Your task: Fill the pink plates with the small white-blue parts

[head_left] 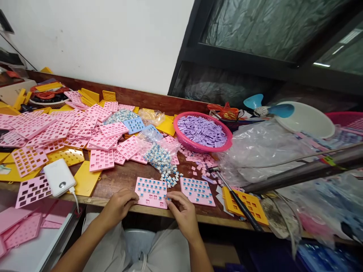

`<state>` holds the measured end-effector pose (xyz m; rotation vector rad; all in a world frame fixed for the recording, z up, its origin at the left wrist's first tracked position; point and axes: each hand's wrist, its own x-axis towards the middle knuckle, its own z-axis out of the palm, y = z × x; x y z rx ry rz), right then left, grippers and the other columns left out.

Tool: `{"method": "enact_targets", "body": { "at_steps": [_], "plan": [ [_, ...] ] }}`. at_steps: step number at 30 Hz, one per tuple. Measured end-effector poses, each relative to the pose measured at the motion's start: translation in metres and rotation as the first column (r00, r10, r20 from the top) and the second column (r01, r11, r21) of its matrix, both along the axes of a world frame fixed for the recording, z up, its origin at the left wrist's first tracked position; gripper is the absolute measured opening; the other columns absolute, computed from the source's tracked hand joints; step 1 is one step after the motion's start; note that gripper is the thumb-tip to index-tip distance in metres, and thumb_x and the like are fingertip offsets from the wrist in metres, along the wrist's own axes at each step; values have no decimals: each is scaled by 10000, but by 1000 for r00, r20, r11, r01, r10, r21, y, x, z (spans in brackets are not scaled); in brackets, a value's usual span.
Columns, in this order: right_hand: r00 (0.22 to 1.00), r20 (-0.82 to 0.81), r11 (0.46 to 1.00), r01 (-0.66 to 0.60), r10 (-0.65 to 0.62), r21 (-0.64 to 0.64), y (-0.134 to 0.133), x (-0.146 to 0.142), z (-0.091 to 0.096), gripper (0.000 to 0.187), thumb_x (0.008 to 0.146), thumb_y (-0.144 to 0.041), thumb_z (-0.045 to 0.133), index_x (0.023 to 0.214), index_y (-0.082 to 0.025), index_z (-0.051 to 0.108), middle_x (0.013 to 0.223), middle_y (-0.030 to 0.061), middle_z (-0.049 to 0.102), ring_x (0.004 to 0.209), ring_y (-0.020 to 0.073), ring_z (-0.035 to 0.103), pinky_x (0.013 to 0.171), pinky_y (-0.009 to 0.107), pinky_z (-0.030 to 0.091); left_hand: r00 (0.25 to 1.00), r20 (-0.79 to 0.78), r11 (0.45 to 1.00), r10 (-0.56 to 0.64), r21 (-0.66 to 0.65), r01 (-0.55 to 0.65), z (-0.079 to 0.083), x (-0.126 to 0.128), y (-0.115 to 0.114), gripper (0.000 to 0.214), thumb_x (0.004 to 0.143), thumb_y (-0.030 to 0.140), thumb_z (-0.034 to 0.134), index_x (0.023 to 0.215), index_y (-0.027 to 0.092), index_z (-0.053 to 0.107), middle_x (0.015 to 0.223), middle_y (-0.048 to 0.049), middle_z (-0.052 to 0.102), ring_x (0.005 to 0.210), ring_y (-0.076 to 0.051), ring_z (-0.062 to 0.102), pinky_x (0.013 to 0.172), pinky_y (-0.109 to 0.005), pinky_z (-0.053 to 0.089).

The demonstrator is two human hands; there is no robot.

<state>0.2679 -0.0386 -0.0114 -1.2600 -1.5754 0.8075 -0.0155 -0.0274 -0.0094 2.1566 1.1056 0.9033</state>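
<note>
Between the left hand (120,205), pinching its left edge, and the right hand (184,215), curling at its right, grip unclear, a flat pink plastic panel (151,192) with blue-and-white switches (154,187) is lying on the brown wooden counter (113,182), looking light, stiff, best held by its sides. The counter's front edge is running close below; bare wood is showing beyond the left hand.

Bench (116,180), front edge: keyboard plate (145,187) in the middle, second keyboard plate (197,191) just right of it. Key switches (159,158) heaped behind the gap between. Left: jumbled cut-out plates (53,130); power bank (59,176) before them, near the edge. Behind right of switches: basket (182,142) full of small plastic pieces (202,130). Farther right: hammer (237,201) lying across slotted panel (255,208); plastic bags (255,145) behind, bowl (307,119) at rear.
</note>
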Motion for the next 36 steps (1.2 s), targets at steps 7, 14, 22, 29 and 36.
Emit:
{"method": "enact_targets", "body": {
  "at_steps": [7,14,22,29,36],
  "plan": [
    [989,124,991,72,-85,108,-11,-9,-10,100,922,-300,672,960,-236,740,960,80,717,899,225,666,788,350,549,1000,6,1000,-7,-30,7,0,-1,-1,168,989,166,511,990,213,672,953,-46,721,911,-168,669,817,-289,533],
    [973,230,999,7,-15,34,-4,-14,-12,141,832,-313,772,811,-219,669,802,31,640,774,195,612,668,293,485,1000,-2,999,-31,-30,30,4,-2,1,171,981,177,511,969,207,679,954,-57,727,916,-176,677,816,-288,543],
    [975,195,994,-102,109,-43,-4,-7,-2,70,927,-281,661,925,-226,705,886,54,684,817,199,636,718,305,515,1000,-13,998,-28,-49,27,7,-2,4,160,972,164,522,941,204,674,932,-48,721,912,-172,672,818,-291,539],
    [949,298,989,-132,107,66,-5,-5,6,133,978,-245,575,951,-229,703,937,78,702,911,234,637,812,371,517,997,-52,998,-53,-47,51,13,-1,5,180,986,160,487,924,202,651,941,-56,715,928,-180,655,824,-309,526],
    [877,455,979,-199,156,49,-1,-4,14,154,986,-198,548,904,-228,675,890,66,692,874,238,592,778,378,472,999,-5,996,-47,-79,46,4,-3,5,151,997,187,506,926,199,638,943,-63,708,939,-184,650,823,-317,518]
  ]
}}
